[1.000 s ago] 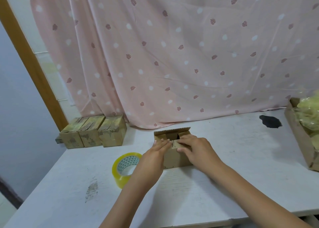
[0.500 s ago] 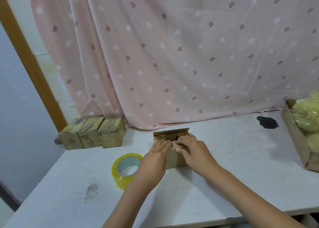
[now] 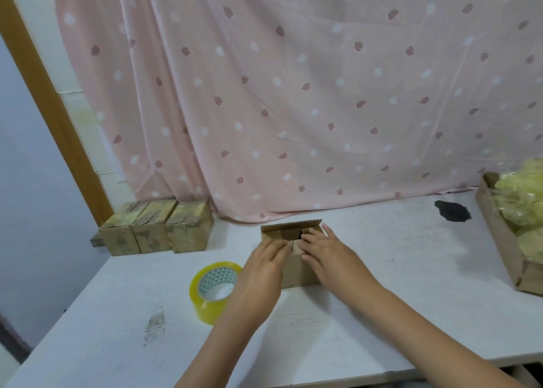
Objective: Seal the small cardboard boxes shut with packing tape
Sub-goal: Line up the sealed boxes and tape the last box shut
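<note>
A small brown cardboard box (image 3: 296, 273) stands in the middle of the white table (image 3: 396, 299). Its far flap (image 3: 291, 225) stands up and a dark gap shows behind my fingers. My left hand (image 3: 261, 270) rests on the box's left top, fingers pressing a flap down. My right hand (image 3: 332, 255) lies on the right top with its fingers spread flat and its thumb on the front face. The fingertips of both hands almost meet over the middle. A roll of clear yellowish packing tape (image 3: 216, 287) lies just left of my left wrist.
Three small taped boxes (image 3: 155, 229) sit in a row at the back left corner. A cardboard tray (image 3: 499, 241) with crumpled yellow plastic is at the right edge, beside a black patch (image 3: 452, 210). A pink curtain (image 3: 293, 94) hangs behind, and a wooden post (image 3: 50, 108) stands at the left.
Both hands stay on the box top and their fingertips have edged closer together over the flaps. The box and the tape roll have not moved.
</note>
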Available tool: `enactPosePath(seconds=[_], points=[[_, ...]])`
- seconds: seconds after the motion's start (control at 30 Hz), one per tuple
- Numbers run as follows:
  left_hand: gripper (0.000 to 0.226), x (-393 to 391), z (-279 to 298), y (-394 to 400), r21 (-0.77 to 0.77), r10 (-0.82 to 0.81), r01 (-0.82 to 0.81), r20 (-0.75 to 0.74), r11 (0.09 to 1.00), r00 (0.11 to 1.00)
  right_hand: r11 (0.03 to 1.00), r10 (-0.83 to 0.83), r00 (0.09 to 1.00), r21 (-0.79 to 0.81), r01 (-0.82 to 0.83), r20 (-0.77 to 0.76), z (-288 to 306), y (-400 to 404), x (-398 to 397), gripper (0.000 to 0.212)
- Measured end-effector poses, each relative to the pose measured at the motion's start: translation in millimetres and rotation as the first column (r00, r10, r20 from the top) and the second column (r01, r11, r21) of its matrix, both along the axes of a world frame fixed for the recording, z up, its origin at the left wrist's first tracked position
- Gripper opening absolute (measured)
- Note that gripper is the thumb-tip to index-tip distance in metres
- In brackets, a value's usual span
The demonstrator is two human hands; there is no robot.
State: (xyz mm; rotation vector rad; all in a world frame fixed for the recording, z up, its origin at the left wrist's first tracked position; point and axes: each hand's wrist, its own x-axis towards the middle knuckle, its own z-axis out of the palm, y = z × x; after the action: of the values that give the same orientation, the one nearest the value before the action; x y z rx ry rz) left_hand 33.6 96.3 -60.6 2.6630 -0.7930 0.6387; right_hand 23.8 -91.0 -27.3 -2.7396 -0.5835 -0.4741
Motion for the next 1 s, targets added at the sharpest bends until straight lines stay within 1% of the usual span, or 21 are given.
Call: enactPosePath(seconds=[0.07,0.17,0.2,0.27,0.33,0.37,0.4,0.43,0.47,0.5,0.57,0.67,0.77,0.87,1.0], points=[[0.069,-6,-2,-8,0.096,0.046,-0.046,0.004,0.994,0.999,0.996,-0.053,0.999,-0.074,0.052,-0.008,1,5,-3,0.040],[0.071,-9,-7,-13,0.194,0.102,-0.105,0.028,0.975,0.994,0.991,-0.081,0.996,-0.108,0.076,-0.043,1,8,-8,0.044],[0.069,-8,-9,-13,0.203,0.112,-0.118,0.040,0.972,0.993,0.994,-0.076,0.996,-0.087,0.071,-0.048,0,8,-9,0.045],[0.065,-8,-10,-12,0.201,0.124,-0.131,0.046,0.971,0.991,0.998,-0.057,0.997,0.024,0.058,-0.049,-3,5,-8,0.041],[0.064,-8,-11,-12,0.185,0.120,-0.127,0.045,0.974,0.992,0.982,-0.077,0.996,0.175,0.067,0.053,0,3,-4,0.033],[0.064,-9,-11,-12,0.170,0.118,-0.123,0.042,0.978,0.992,0.971,-0.095,0.988,0.229,0.065,0.124,4,2,-1,0.033],[0.066,-10,-9,-13,0.149,0.114,-0.117,0.031,0.982,0.993,0.968,-0.109,0.980,0.243,0.066,0.166,11,2,3,0.037],[0.068,-12,-8,-13,0.129,0.103,-0.105,0.020,0.986,0.994,0.973,-0.110,0.979,0.217,0.072,0.170,18,1,8,0.043],[0.069,-12,-6,-13,0.107,0.089,-0.089,0.008,0.990,0.996,0.983,-0.097,0.989,0.168,0.077,0.116,24,1,14,0.047],[0.069,-13,-5,-12,0.088,0.078,-0.078,0.003,0.993,0.997,0.991,-0.081,0.996,0.114,0.076,0.042,26,1,20,0.046],[0.069,-14,-4,-10,0.051,0.068,-0.067,-0.006,0.996,0.998,0.997,-0.078,0.996,0.020,0.079,-0.050,24,1,27,0.033],[0.069,-13,-2,-6,0.047,0.052,-0.052,0.005,0.998,0.999,0.990,-0.091,0.994,-0.112,0.085,-0.052,17,2,26,0.035],[0.070,-11,-1,-4,0.060,0.044,-0.043,-0.015,0.997,0.999,0.994,-0.041,0.997,-0.106,0.034,-0.065,5,-1,24,0.038],[0.071,-6,-1,-2,0.044,0.032,-0.029,-0.060,0.999,0.998,0.997,-0.021,0.993,-0.080,0.011,-0.120,-2,-5,20,0.052],[0.074,-5,0,1,0.029,-0.001,0.003,-0.075,1.000,0.997,0.990,-0.043,0.994,-0.138,0.028,-0.103,-1,-3,16,0.050]])
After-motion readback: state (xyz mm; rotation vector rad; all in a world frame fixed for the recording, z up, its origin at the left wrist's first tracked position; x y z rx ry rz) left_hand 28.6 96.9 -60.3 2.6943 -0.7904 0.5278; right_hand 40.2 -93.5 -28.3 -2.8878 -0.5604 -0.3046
